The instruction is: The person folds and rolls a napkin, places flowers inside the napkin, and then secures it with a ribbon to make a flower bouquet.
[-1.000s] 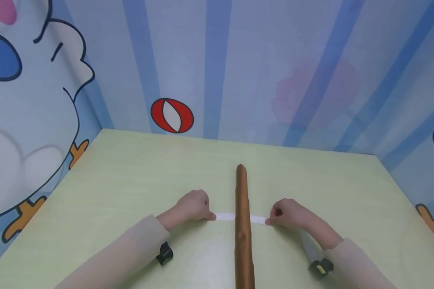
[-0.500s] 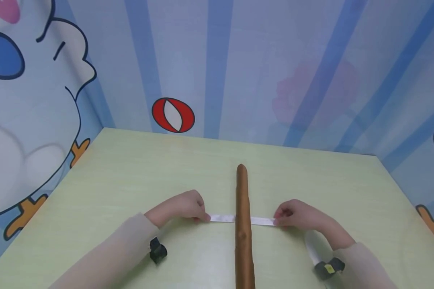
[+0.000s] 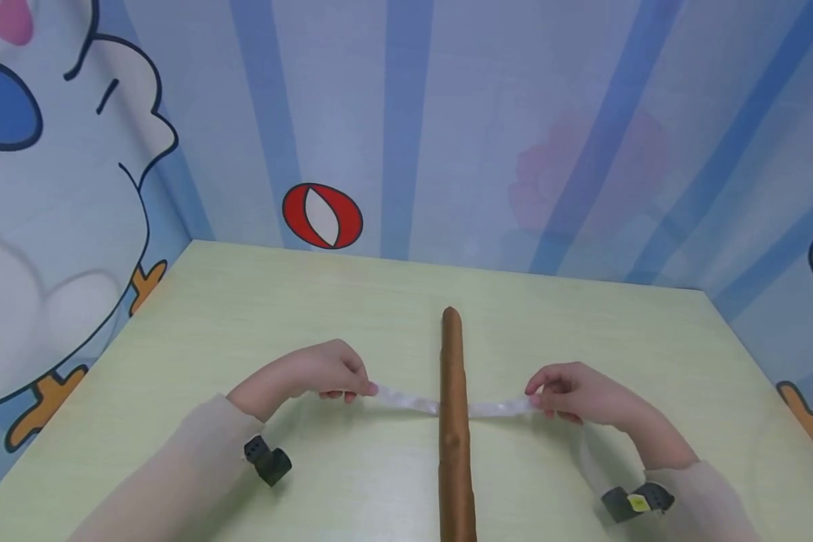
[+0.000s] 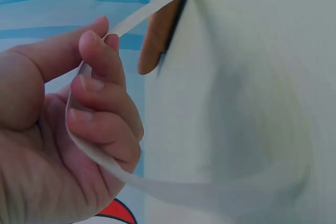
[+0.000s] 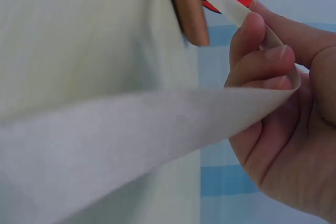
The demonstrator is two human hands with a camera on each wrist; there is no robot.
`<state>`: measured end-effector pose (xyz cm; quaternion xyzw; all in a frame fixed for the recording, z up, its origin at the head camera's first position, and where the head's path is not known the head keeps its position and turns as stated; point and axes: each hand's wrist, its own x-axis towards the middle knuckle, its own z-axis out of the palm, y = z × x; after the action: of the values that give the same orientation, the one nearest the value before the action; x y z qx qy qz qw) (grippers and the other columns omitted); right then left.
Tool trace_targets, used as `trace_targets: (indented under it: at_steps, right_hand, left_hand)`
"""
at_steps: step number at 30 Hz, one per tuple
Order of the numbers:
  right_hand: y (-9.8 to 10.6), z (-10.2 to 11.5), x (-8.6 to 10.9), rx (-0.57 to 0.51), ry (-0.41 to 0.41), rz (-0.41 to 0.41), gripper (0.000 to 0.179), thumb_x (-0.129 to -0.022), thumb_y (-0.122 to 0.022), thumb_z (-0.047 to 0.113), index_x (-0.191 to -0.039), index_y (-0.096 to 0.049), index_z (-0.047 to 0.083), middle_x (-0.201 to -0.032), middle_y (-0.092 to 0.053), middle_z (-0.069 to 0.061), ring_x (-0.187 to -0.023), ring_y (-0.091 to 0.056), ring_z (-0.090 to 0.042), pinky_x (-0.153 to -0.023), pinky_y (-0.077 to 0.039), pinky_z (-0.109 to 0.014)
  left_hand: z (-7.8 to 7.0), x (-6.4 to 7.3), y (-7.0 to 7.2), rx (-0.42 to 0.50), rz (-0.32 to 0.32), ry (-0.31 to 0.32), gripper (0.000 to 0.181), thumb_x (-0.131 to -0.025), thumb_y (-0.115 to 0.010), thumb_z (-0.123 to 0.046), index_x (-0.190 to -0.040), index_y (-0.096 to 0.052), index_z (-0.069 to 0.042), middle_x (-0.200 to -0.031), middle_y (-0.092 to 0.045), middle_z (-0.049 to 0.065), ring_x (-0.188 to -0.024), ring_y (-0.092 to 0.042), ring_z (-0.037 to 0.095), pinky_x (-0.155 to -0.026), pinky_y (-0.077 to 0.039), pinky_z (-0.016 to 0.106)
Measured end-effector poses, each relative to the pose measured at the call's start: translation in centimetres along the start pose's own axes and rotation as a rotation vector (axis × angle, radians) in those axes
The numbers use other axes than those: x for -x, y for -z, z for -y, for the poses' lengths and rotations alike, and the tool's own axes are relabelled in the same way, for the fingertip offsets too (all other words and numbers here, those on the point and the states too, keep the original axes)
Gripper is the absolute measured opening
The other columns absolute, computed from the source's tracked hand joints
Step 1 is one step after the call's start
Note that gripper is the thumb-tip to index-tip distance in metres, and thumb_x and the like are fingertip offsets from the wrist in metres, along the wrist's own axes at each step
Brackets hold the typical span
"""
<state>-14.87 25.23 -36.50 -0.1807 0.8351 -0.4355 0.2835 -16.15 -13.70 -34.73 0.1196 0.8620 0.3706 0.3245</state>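
Note:
A long brown stick point(image 3: 452, 436) with knobbly sides lies on the table, pointing away from me. A white ribbon point(image 3: 406, 400) runs beneath it and comes out on both sides, its two lengths slanting up off the table. My left hand point(image 3: 318, 369) pinches the ribbon between thumb and forefinger on the left. On the right, my right hand point(image 3: 586, 395) pinches it the same way. In the left wrist view, the ribbon's tail point(image 4: 178, 190) trails past the curled fingers and down. Another tail point(image 5: 157, 129) sweeps from the right hand across the right wrist view.
The pale green table point(image 3: 298, 301) is bounded by blue striped walls point(image 3: 474, 135) at the back and sides, printed with cartoon figures and a red-and-white ball point(image 3: 323, 216). Small black cameras point(image 3: 268, 461) sit at both wrists.
Both hands have drawn apart, sliding outward along the ribbon, and have risen off the table. More ribbon shows on each side of the stick, now slanting upward. The stick stays put.

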Motion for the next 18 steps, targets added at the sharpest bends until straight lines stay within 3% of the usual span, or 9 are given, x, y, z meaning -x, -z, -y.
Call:
trace_targets:
  at_steps: [12,18]
  right_hand:
    - [1.0,3.6,1.1,0.049,0.052,-0.017,0.030,-0.097,-0.057,0.020,-0.114,-0.060,-0.005,-0.076,-0.057,-0.008,-0.046,-0.036,-0.007,-0.045,-0.038,-0.029]
    - [1.3,5.4,1.4,0.071,0.067,-0.032,0.026,-0.097,-0.058,0.020,-0.112,-0.062,0.000,-0.077,-0.057,-0.009,-0.046,-0.033,-0.008,-0.044,-0.036,-0.027]
  left_hand:
    - [-3.3,2.2,2.1,0.033,-0.012,-0.076,0.028,-0.090,-0.067,-0.026,-0.071,-0.063,-0.006,-0.058,-0.049,0.001,-0.048,-0.033,0.014,-0.057,-0.033,0.029]
    - [-4.5,3.0,2.8,0.041,-0.017,-0.080,0.026,-0.090,-0.067,-0.025,-0.072,-0.064,-0.007,-0.058,-0.047,0.002,-0.048,-0.033,0.014,-0.056,-0.032,0.028]
